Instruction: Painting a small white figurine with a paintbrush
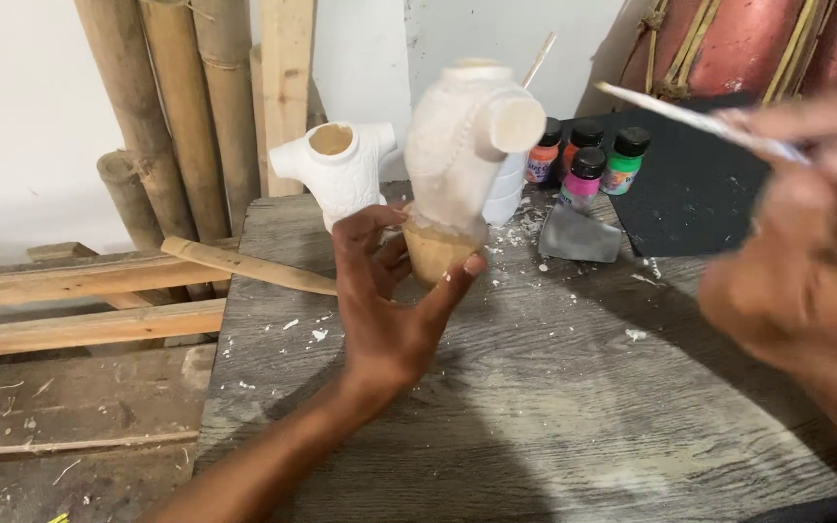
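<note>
Paint bottles [588, 160] stand on the table [535, 407], behind the held figure [462, 155].

White plaster torso figure [462, 145], short sleeves, tan unpainted base, held upright w/ slight tilt above the counter's [535, 387] far edge, near mid. Thin pale brush [699, 121] lies slanted, handle end pointing left toward the figure, blurred, above far right corner.

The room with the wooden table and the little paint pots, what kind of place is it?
Probably a small craft workshop. The left hand holds up a torso-shaped figure partly coated white, the right hand holds a thin brush, little paint bottles stand on the paint-flecked wooden table, and bamboo poles lean on the wall.
</note>
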